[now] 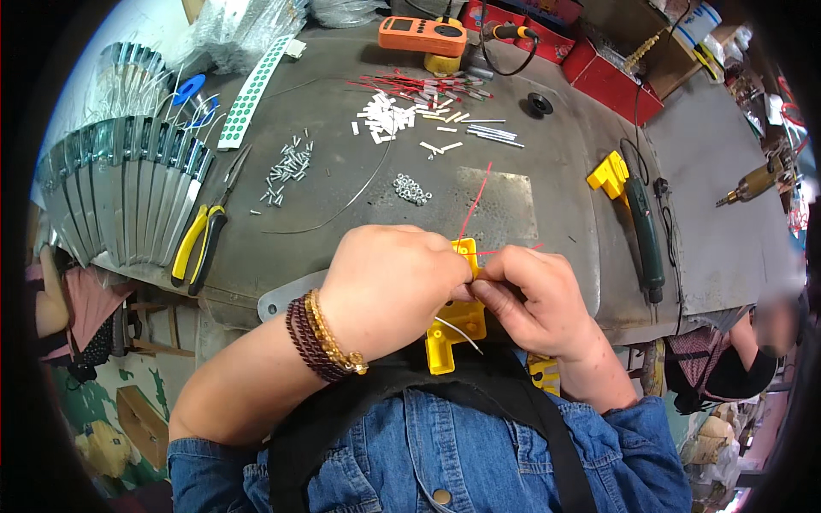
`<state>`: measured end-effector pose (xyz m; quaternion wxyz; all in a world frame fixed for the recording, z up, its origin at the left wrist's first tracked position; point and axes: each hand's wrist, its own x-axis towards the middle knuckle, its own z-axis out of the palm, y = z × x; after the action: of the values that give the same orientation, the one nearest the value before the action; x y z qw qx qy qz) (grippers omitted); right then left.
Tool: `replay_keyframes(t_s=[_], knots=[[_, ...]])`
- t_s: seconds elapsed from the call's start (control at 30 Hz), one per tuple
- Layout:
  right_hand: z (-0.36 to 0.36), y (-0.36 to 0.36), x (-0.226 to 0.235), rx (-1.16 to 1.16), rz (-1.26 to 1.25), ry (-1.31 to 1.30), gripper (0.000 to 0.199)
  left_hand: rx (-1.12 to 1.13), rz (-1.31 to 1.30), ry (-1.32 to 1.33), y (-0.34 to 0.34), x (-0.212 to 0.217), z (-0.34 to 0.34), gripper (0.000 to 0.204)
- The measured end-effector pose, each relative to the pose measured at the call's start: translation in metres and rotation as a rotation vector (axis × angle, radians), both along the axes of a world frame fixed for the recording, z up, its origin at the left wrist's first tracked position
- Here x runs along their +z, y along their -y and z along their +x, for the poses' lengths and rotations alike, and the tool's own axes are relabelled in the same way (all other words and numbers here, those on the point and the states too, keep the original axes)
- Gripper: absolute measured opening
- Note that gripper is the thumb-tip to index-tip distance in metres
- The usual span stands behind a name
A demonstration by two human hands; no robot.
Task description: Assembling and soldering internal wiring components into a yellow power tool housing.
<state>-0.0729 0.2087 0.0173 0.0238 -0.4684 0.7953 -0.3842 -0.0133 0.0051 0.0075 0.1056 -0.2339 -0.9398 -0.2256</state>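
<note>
My left hand (389,278), with a beaded bracelet (318,338) at its wrist, is closed on a yellow plastic housing (441,352) held over the table's near edge. My right hand (539,299) meets it, thumb and forefinger pinched together at the housing's side; what lies between those fingertips is hidden. A thin red wire (476,201) rises from the housing away from me, and another red end passes behind my right fingers. Below the hands a short white wire (460,330) sticks out over the housing.
Ahead lie nuts (412,190), screws (289,171), white sleeves (385,115) and red-wired parts (419,84). Yellow-black pliers (190,244) and a row of metallic strips (128,184) are left. An orange meter (421,37) stands behind; a dark green electric screwdriver (646,239) lies right.
</note>
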Motion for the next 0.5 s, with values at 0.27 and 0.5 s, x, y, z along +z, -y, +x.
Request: replay_keyframes(t_s=[0.27,0.5], knots=[[0.0,0.001,0.001,-0.025,-0.012,-0.015,0.01,0.112,0.297,-0.218,-0.013,-0.013,0.0,0.013],[-0.001,0.0,0.005,-0.018,0.027,-0.014,0.009,0.094,0.302,-0.122,-0.012,-0.014,0.006,0.015]])
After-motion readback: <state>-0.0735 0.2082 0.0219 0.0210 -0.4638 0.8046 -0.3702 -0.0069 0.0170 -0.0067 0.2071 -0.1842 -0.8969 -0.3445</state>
